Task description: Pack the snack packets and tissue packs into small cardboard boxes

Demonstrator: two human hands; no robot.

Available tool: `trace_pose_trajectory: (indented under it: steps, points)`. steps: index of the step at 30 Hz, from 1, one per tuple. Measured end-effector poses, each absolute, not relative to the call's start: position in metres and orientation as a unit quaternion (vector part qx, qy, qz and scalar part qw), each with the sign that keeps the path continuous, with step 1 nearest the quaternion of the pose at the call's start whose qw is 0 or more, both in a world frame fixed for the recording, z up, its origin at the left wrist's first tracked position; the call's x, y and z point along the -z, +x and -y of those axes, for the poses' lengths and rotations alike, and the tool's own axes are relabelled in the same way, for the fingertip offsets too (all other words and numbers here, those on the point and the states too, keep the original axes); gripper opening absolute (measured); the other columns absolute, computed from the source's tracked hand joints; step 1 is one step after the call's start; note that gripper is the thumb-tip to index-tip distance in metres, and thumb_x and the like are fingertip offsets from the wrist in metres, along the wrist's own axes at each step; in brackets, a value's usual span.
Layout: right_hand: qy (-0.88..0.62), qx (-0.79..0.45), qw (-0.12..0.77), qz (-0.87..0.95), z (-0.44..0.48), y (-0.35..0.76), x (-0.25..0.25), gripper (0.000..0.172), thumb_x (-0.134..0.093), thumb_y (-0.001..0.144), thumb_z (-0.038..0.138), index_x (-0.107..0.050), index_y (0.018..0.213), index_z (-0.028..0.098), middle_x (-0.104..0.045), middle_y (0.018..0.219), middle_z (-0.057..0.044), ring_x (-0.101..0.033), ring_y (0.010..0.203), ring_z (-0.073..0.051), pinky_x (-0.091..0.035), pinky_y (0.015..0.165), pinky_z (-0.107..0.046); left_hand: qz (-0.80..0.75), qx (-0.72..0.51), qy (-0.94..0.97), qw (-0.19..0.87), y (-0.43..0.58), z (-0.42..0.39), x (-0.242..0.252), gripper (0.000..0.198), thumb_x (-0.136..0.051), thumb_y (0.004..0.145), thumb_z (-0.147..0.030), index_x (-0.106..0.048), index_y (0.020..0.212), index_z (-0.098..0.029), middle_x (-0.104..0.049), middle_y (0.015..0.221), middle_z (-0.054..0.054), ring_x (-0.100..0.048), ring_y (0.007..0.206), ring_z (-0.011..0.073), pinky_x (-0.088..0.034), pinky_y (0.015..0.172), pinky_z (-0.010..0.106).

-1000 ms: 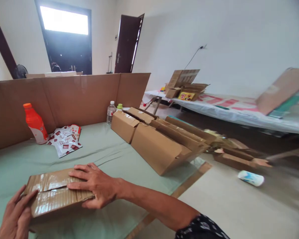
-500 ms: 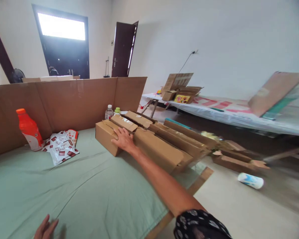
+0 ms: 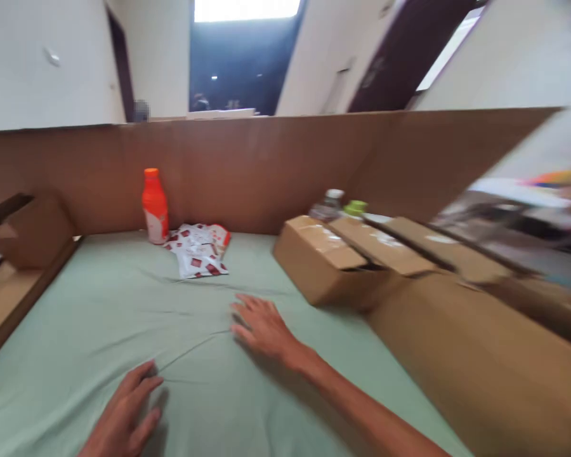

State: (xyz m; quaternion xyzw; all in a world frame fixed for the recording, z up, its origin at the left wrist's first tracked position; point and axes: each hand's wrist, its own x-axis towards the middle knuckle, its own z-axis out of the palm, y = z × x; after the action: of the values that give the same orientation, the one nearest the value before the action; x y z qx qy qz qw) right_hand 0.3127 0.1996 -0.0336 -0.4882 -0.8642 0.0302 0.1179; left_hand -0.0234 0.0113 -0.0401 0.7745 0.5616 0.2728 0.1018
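My left hand [image 3: 131, 409] hovers low over the green cloth [image 3: 99, 311], fingers apart and holding nothing. Farther forward, my right hand [image 3: 261, 324] is also over the cloth with its fingers spread and nothing in them. A closed cardboard box [image 3: 314, 266] lies to the right of that hand, apart from it. Beyond both hands are several flat white-and-dark-red sachets [image 3: 197, 254] in a loose pile. An orange bottle [image 3: 155, 209] with an orange cap stands upright just left of the sachets.
A tall cardboard panel [image 3: 266, 171] runs along the back edge. More long boxes [image 3: 476, 336] line the right side. Behind them show a clear bottle with a white cap [image 3: 332, 202] and a green cap [image 3: 355, 208]. An open carton [image 3: 33, 231] sits at the left.
My right hand has left the cardboard box and moved left over the cloth. My left hand has come farther into view. The camera has turned left.
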Motion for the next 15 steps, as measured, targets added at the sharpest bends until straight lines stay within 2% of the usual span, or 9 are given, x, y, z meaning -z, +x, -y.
trace_pose_trajectory:
  steps: [2,4,8,10,14,15]
  points:
    - [-0.439,-0.062,0.095,0.891,-0.184,0.273,0.06,0.049,-0.055,0.096,0.037,-0.063,0.141,0.018,-0.054,0.153,-0.017,-0.05,0.14,-0.033,-0.041,0.111,-0.052,-0.58,-0.253,0.769,0.089,-0.033,-0.019,0.016,0.04,-0.057,0.09,-0.026,-0.068,0.128,-0.033,-0.065,0.143,0.008,-0.067,0.125,0.0243,-0.059,0.1,0.039]
    - [-0.406,-0.054,0.112,0.906,-0.173,0.244,0.08,0.05,-0.051,0.098,0.033,-0.06,0.145,0.02,-0.052,0.155,-0.016,-0.048,0.143,-0.033,-0.04,0.113,-0.053,-0.622,-0.254,0.739,0.054,-0.061,-0.034,-0.004,0.039,-0.057,0.089,-0.026,-0.069,0.126,-0.03,-0.063,0.145,0.009,-0.065,0.128,0.0247,-0.057,0.104,0.041]
    - [-0.371,-0.005,0.174,0.912,-0.168,0.226,0.111,0.048,-0.046,0.099,0.033,-0.063,0.142,0.023,-0.055,0.153,-0.014,-0.051,0.141,-0.034,-0.042,0.112,-0.055,-0.723,-0.271,0.633,-0.054,-0.156,-0.085,-0.049,0.036,-0.063,0.093,-0.032,-0.066,0.126,-0.019,-0.057,0.146,0.016,-0.057,0.134,0.0322,-0.051,0.109,0.053]
    - [-0.361,0.019,0.205,0.91,-0.171,0.229,0.123,0.047,-0.045,0.099,0.035,-0.064,0.141,0.026,-0.057,0.151,-0.012,-0.054,0.138,-0.033,-0.044,0.109,-0.055,-0.756,-0.278,0.582,-0.11,-0.204,-0.12,-0.078,0.04,-0.068,0.094,-0.036,-0.062,0.129,-0.018,-0.055,0.146,0.013,-0.054,0.134,0.0329,-0.047,0.11,0.059]
    - [-0.349,0.037,0.23,0.908,-0.176,0.237,0.133,0.047,-0.048,0.099,0.035,-0.062,0.144,0.03,-0.057,0.152,-0.008,-0.057,0.135,-0.031,-0.045,0.108,-0.051,-0.79,-0.297,0.498,-0.199,-0.269,-0.194,-0.138,0.047,-0.067,0.096,-0.039,-0.056,0.137,-0.02,-0.051,0.15,0.012,-0.053,0.133,0.0329,-0.047,0.109,0.059]
    - [-0.351,0.032,0.226,0.908,-0.175,0.238,0.13,0.047,-0.05,0.099,0.035,-0.061,0.145,0.03,-0.056,0.153,-0.008,-0.056,0.136,-0.031,-0.044,0.109,-0.05,-0.794,-0.301,0.484,-0.21,-0.279,-0.21,-0.149,0.05,-0.066,0.097,-0.042,-0.056,0.138,-0.016,-0.05,0.15,0.011,-0.053,0.133,0.0355,-0.045,0.11,0.059]
